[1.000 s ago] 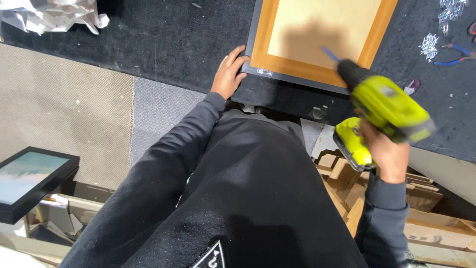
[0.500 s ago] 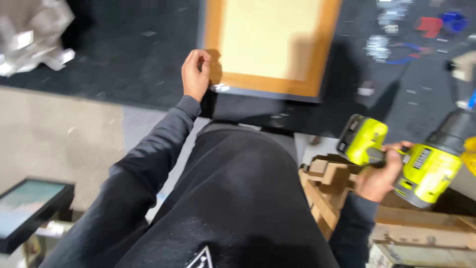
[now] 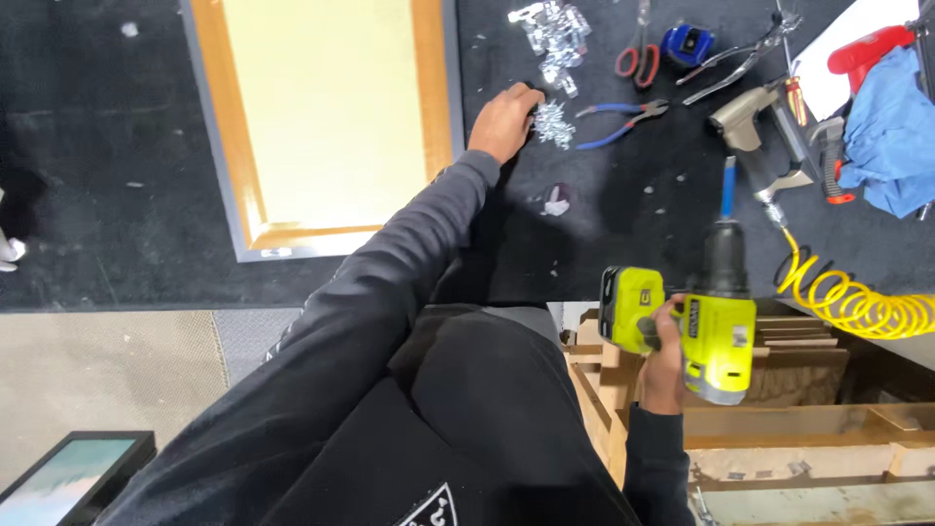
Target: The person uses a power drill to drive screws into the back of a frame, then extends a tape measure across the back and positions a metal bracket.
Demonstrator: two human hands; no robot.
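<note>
Left hand (image 3: 504, 119) reaching forward over dark matted bench, fingers curled down onto small heap of shiny silver metal screws (image 3: 552, 122), touching heap at fingertips; pinch on single screw hidden, cannot tell. Heap lying just right of left hand, well ahead of and left of right hand. Left arm clearly nearer to heap; right arm drawn back near body edge of bench.

Right hand (image 3: 662, 356) wrapped tight around grip of lime-yellow and black cordless drill (image 3: 706, 312), held low below bench edge. Drill long axis running away from body, blue-tipped bit pointing forward toward far tools, not toward heap.

Flat wooden panel with orange-brown frame and pale centre (image 3: 326, 117) lying just left of left forearm, long axis running away from body, near edge close to elbow.

Beyond heap to right: blue-handled pliers (image 3: 623, 115) just beside screws, red-handled scissors (image 3: 633, 54) farther ahead, coiled yellow air hose (image 3: 857, 297) right of drill, crumpled blue cloth (image 3: 891, 131) far right.
</note>
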